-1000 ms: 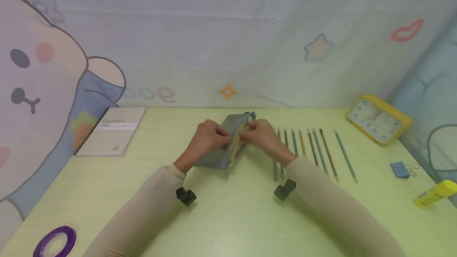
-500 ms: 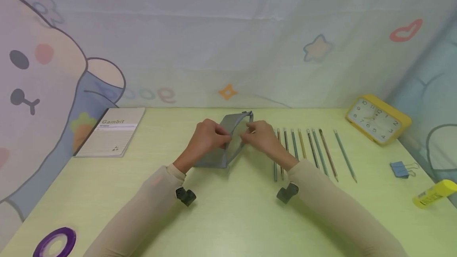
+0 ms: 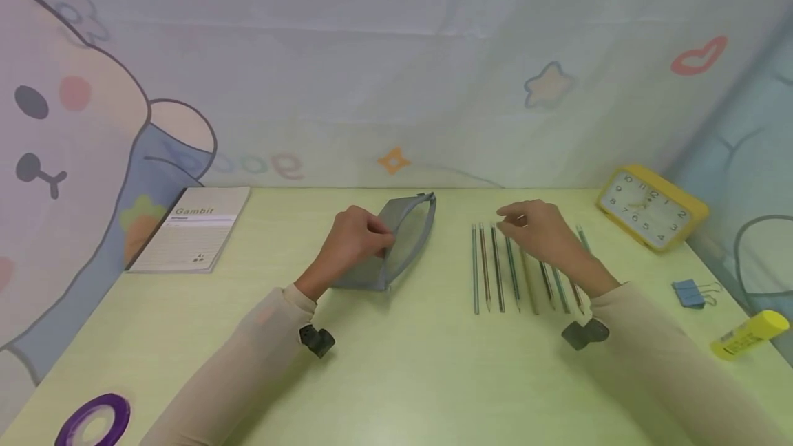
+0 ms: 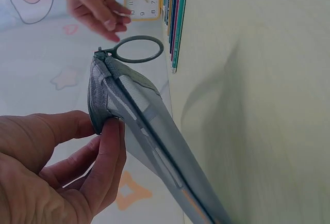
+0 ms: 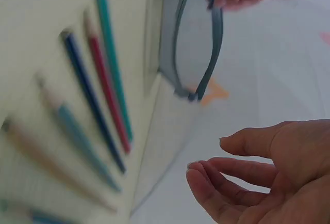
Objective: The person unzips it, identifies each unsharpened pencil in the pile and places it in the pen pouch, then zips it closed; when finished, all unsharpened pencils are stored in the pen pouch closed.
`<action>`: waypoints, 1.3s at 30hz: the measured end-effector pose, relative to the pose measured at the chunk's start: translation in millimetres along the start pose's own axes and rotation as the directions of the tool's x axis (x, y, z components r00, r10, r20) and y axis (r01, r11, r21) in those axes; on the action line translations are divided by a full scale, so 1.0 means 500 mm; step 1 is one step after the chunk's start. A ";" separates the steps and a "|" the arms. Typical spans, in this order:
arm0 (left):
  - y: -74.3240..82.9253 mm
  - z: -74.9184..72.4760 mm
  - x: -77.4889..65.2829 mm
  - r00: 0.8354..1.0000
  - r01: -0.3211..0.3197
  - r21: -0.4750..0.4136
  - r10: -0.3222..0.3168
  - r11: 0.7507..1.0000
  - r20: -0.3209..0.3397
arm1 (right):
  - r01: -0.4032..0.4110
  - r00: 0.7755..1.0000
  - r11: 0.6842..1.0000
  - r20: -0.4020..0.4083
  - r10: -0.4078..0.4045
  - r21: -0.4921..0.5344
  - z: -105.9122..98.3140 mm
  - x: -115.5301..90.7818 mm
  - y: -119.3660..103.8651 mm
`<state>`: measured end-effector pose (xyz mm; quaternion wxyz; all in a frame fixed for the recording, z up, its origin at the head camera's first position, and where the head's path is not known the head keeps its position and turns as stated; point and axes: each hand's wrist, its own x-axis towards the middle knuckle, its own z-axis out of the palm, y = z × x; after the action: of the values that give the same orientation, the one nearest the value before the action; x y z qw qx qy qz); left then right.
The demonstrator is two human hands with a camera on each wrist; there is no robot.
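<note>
A grey zippered pencil case [image 3: 362,277] stands on the table with its mouth unzipped and spread. My left hand [image 3: 356,234] pinches the near rim of that mouth between thumb and fingers, as the left wrist view also shows. Over the row of pencils hovers my right hand [image 3: 535,229], fingers loosely bent, thumb apart from them, holding nothing in the right wrist view. Among the pencils are a teal pencil [image 3: 475,270] at the left end, a red pencil [image 5: 107,90] and a dark blue pencil [image 5: 90,95]. The right hand hides parts of several pencils. The case's inside is hidden.
A yellow alarm clock [image 3: 650,208] stands at the back right. In front of it lie a blue binder clip [image 3: 689,293] and a yellow glue stick [image 3: 748,336]. At left are a notebook [image 3: 192,231] and purple tape roll [image 3: 121,418]. A printed curtain [image 3: 347,67] hangs behind.
A second ago my right hand held a yellowish pencil at the case's mouth; the pencil went out of sight there. That hand has since moved right, above the pencils. My left hand keeps its grip.
</note>
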<state>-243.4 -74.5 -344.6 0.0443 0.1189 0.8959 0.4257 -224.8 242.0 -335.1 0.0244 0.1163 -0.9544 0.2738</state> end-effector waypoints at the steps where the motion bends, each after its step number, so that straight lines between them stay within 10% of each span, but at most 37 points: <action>1: 0.000 0.000 0.000 1.000 -0.005 -0.001 0.005 1.000 0.000 | -0.007 1.000 1.000 0.001 0.007 -0.023 -0.007 -0.004 0.014; 12: 0.002 -0.003 -0.002 1.000 0.010 -0.023 -0.010 1.000 0.012 | -0.117 0.988 0.974 0.073 0.133 -0.196 -0.022 -0.030 0.126; 39: -0.001 -0.008 -0.006 1.000 0.002 0.008 -0.002 1.000 0.014 | -0.069 0.979 0.954 0.164 0.121 -0.292 0.013 -0.022 0.122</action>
<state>-241.5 -78.8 -342.6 0.0507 0.1213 0.8975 0.4210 -228.6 291.2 -373.2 -0.0586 0.0897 -0.9866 0.1231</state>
